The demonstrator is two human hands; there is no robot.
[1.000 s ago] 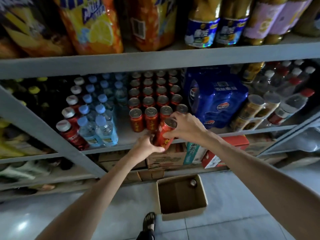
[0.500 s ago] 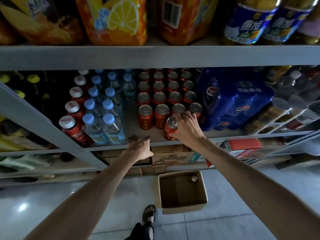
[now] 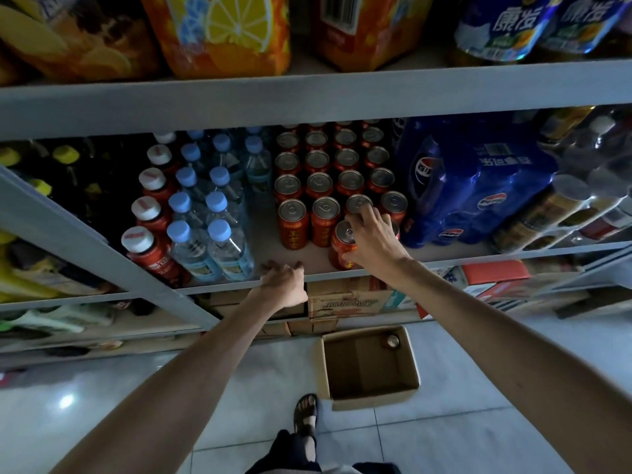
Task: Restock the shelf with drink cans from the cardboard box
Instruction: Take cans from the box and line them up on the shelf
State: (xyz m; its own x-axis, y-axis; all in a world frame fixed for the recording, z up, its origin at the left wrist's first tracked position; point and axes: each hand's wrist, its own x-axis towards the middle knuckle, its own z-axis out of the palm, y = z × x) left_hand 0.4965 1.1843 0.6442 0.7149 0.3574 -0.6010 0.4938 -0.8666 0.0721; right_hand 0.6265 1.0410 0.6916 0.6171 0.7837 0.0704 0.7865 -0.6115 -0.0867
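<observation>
A red drink can (image 3: 342, 246) stands at the front of the grey shelf (image 3: 290, 260), and my right hand (image 3: 372, 237) is closed around its top and side. Behind it stand rows of the same red cans (image 3: 323, 186). My left hand (image 3: 284, 285) rests on the shelf's front edge with its fingers curled over the lip, holding no can. On the floor below sits the open cardboard box (image 3: 371, 391), with one can (image 3: 392, 341) in its far right corner.
Blue-capped water bottles (image 3: 219, 234) and red bottles (image 3: 150, 248) stand left of the cans. A blue shrink-wrapped cola pack (image 3: 478, 186) lies right of them. Cartons (image 3: 345, 302) fill the lower shelf. My sandalled foot (image 3: 306, 415) is beside the box.
My right hand carried the can onto the shelf and set it upright at the front. My left hand let go of it and dropped to the shelf edge.
</observation>
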